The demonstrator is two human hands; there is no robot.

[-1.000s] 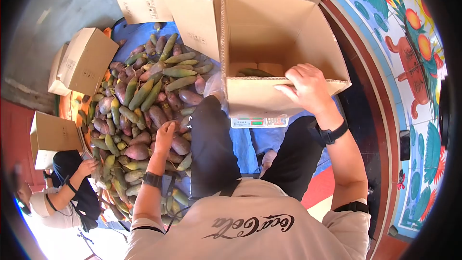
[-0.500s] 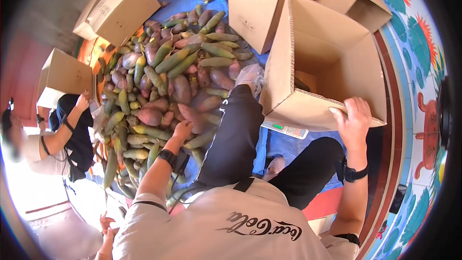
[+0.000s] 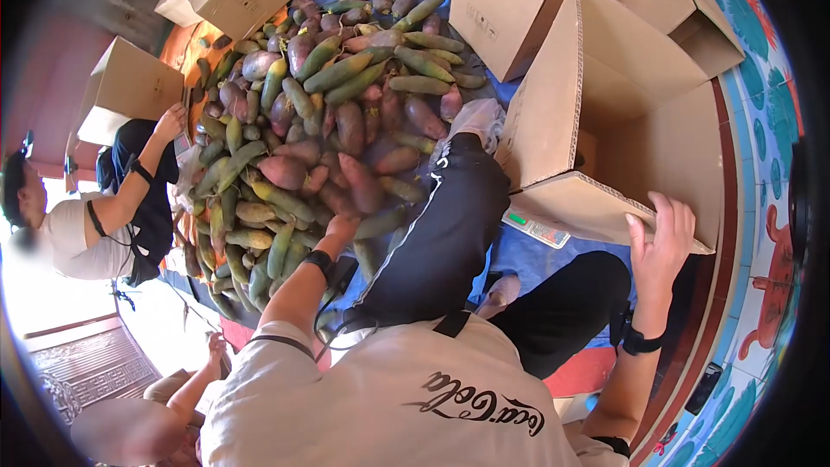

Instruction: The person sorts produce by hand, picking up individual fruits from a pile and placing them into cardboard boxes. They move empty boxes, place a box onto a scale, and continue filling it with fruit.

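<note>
A big heap of green and purplish-red radishes point(image 3: 350, 125) lies in front of me and to my left. My left hand point(image 3: 341, 228) reaches down to the near side of the heap, at the lower end of a dark red radish point(image 3: 335, 199); its fingertips are hidden among the radishes. My right hand point(image 3: 664, 229) grips the near wall of an open cardboard box point(image 3: 653, 151), thumb outside and fingers over the rim. Something dark shows low inside the box. A digital scale point(image 3: 546, 233) with a green display juts out from beneath it.
More cardboard boxes point(image 3: 510, 4) stand at the back, with another box point(image 3: 134, 86) at the left. A co-worker point(image 3: 82, 229) sits beside the heap at left; a second person point(image 3: 194, 389) is at lower left. Blue sheeting point(image 3: 532, 268) covers the floor. A painted tiled wall point(image 3: 765, 207) borders the right.
The view has swung, shifting the boxes to the right and the heap upward. My left hand has drawn slightly nearer to me along the heap. My right hand keeps its hold on the box.
</note>
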